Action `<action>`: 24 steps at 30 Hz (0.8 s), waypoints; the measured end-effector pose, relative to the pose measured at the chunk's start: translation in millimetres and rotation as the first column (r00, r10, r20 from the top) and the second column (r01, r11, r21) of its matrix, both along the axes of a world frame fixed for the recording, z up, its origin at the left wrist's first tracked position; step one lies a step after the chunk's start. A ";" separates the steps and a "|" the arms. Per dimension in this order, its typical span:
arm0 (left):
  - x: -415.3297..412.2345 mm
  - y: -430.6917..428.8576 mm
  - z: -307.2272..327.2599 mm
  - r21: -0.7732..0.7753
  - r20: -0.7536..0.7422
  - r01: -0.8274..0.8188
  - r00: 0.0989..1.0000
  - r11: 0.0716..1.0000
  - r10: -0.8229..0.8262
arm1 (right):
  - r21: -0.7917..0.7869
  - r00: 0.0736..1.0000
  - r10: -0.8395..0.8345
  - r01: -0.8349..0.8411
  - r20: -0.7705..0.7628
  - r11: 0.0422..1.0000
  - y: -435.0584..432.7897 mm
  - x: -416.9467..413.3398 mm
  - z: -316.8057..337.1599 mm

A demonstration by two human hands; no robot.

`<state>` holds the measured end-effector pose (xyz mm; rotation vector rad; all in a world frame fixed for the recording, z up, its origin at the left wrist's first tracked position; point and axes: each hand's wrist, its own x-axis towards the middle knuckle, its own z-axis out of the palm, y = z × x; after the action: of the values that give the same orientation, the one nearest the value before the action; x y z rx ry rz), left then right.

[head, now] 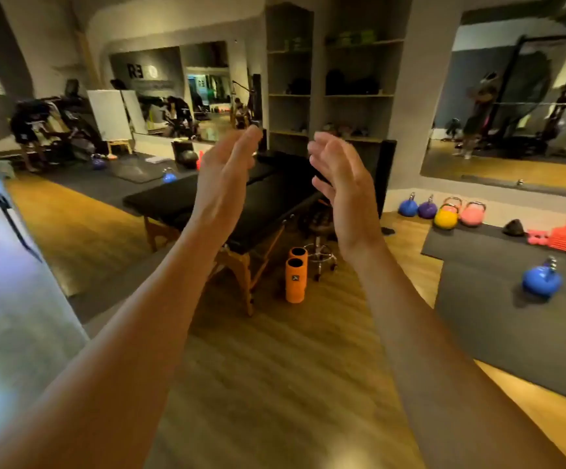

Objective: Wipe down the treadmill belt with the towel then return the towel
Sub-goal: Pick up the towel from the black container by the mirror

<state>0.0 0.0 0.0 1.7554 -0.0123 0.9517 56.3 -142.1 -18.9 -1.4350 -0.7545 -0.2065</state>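
Both my arms reach forward at chest height, palms facing each other. My left hand [225, 174] is open with its fingers stretched out and holds nothing. My right hand [340, 179] is open too, fingers slightly curved, also with nothing in it. The two hands stay apart with a gap between them. No towel shows in this view. A dark machine at the far left [71, 106], draped with clothing, may be a treadmill, but it is too blurred to be sure.
A black massage table [180, 201] on wooden legs stands straight ahead. Beside it are two orange foam rollers [295, 275] and a stool [320, 238]. Kettlebells [444, 214] line the right wall, and one blue kettlebell [541, 279] sits on a grey mat [498, 319]. Shelves [329, 96] and mirrors lie behind.
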 end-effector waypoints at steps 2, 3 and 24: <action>30.2 -42.9 -6.0 -0.009 -0.023 0.030 0.999 1.000 -0.030 | 0.041 0.997 -0.069 0.070 -0.024 0.997 -42.7 17.3 -0.4; 46.0 -65.4 -10.8 -0.005 -0.030 0.057 0.998 0.998 -0.057 | 0.052 0.993 -0.110 0.111 -0.033 0.992 -66.7 28.9 -4.6; 356.6 -482.6 -85.2 -0.210 -0.207 0.674 0.678 0.709 -0.706 | 0.038 0.673 -0.710 0.731 -0.207 0.682 -471.7 221.0 -75.2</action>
<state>356.6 -482.6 -85.2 1.5588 -0.4154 0.1356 277.3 -613.8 -94.1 -1.5528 0.0247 -0.7202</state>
